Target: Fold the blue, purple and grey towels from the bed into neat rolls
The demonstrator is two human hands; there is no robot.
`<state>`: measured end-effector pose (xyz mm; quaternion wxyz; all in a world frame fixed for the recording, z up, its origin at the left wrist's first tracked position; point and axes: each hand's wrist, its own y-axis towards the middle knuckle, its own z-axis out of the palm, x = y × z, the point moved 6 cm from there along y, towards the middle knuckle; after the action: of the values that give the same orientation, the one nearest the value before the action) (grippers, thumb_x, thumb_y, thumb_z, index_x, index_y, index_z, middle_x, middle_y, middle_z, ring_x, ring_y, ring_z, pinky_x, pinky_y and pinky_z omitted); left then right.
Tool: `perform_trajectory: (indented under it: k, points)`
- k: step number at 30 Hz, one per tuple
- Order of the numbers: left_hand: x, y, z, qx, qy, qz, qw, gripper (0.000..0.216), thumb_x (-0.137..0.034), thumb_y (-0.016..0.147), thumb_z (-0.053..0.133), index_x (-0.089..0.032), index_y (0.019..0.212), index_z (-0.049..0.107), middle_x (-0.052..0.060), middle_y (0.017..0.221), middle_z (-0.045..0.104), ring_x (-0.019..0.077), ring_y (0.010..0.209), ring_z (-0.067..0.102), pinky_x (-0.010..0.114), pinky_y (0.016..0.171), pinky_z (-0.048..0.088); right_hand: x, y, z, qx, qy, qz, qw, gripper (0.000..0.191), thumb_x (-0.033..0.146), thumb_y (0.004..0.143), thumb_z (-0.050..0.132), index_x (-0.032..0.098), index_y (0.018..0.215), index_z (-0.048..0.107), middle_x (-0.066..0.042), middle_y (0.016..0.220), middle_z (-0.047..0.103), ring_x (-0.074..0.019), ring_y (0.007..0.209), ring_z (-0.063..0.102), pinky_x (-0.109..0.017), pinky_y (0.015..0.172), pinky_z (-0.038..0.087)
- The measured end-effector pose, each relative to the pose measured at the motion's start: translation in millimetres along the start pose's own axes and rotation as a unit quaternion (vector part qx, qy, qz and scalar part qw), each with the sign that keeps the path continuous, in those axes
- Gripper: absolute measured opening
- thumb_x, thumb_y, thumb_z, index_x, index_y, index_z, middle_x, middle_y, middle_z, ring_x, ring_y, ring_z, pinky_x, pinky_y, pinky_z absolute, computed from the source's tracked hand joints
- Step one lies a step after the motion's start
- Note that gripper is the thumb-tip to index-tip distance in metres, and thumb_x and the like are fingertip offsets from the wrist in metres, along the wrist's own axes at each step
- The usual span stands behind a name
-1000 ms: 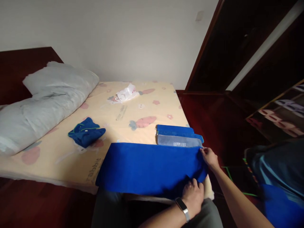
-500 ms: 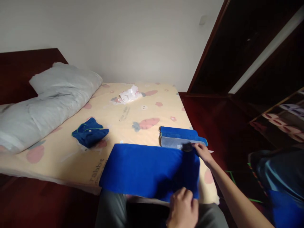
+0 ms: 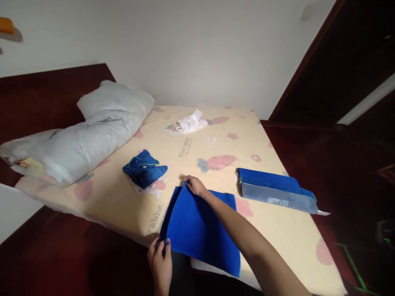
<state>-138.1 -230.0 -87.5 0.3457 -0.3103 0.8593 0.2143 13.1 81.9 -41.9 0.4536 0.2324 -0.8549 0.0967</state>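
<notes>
A bright blue towel (image 3: 200, 230) lies folded in half at the near edge of the bed (image 3: 234, 144). My right hand (image 3: 195, 185) pinches its far left corner against the sheet. My left hand (image 3: 160, 261) grips the near left corner at the mattress edge. To the right lies a stack of two folded towels, a blue one (image 3: 267, 180) on the far side and a grey one (image 3: 277, 199) with white lettering.
A crumpled dark blue cloth (image 3: 143, 168) lies left of the towel. A long grey pillow (image 3: 92, 131) lies along the left side of the bed. A white plastic bag (image 3: 190, 121) sits near the wall. Dark red floor (image 3: 345, 164) surrounds the bed.
Both hands have carried the towel's right edge across to the left, folding it in half. The view has swung left, so the folded stack now sits further right.
</notes>
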Motion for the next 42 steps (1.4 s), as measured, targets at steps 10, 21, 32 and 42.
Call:
perform_trajectory:
  k: [10,21,32,42]
  points:
    - [60.0,-6.9,18.5,0.051,-0.175,-0.191,0.965,0.058,-0.071,0.065,0.066,-0.017,0.085,0.075,0.012,0.101,0.072,0.0328,0.102,0.064,0.044,0.095,0.048,-4.0,26.6,63.7,0.081,-0.115,0.02,0.99,0.018,0.018,0.085,0.061,0.028,0.095,0.072,0.001,0.107,0.073,-0.0198,0.106,0.064,-0.031,0.095,0.046]
    - [35.0,11.8,3.5,0.116,-0.23,-0.2,0.945,0.06,-0.071,0.065,0.069,-0.014,0.084,0.075,0.006,0.081,0.074,0.0263,0.082,0.068,0.034,0.077,0.054,31.0,12.0,27.3,0.111,-0.032,-0.014,0.993,0.011,0.02,0.084,0.066,0.022,0.091,0.075,-0.001,0.094,0.076,-0.0159,0.086,0.069,-0.025,0.079,0.051]
    - [-123.5,20.6,-111.3,0.098,-0.156,0.188,0.965,0.025,-0.05,0.076,0.071,-0.026,0.072,0.075,0.003,0.093,0.074,0.0217,0.088,0.07,0.032,0.084,0.059,110.8,-203.8,-213.3,-0.115,0.16,-0.102,0.975,0.024,0.043,0.08,0.077,0.02,0.087,0.074,-0.006,0.09,0.072,-0.0187,0.081,0.065,-0.03,0.073,0.051]
    - [-220.4,-4.3,-163.7,0.091,-0.261,0.29,0.916,0.005,-0.03,0.076,0.076,-0.026,0.079,0.076,0.003,0.094,0.077,0.0222,0.086,0.072,0.037,0.079,0.063,122.3,-403.2,-262.8,-0.299,0.147,-0.104,0.937,0.01,0.028,0.076,0.082,0.024,0.077,0.073,-0.007,0.077,0.065,-0.0208,0.076,0.063,-0.031,0.064,0.054]
